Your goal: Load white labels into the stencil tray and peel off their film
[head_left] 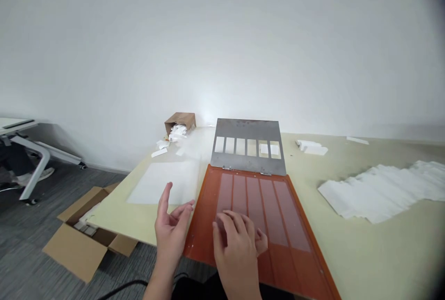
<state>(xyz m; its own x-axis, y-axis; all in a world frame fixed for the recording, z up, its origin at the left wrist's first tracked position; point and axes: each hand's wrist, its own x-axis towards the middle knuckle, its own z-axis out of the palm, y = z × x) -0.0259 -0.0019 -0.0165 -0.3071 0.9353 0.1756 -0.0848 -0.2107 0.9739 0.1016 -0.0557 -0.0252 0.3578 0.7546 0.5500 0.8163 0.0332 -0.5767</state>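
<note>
Well, an orange hinged board (205, 239) lies at lower centre of the pale table (361, 244), a steel window plate (248, 133) folded open above it.
The left hand (172, 230) is spread wide and empty, just beside the board's left edge; the right hand (236, 244) curls onto a reddish panel (274, 212), its grip unclear.

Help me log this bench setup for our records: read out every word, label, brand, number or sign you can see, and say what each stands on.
No readable text: the orange panel, steel plate, open cardboard box and tipped brown carton show no legible words or numbers; the dark specks on the plate are too small to tell.
</note>
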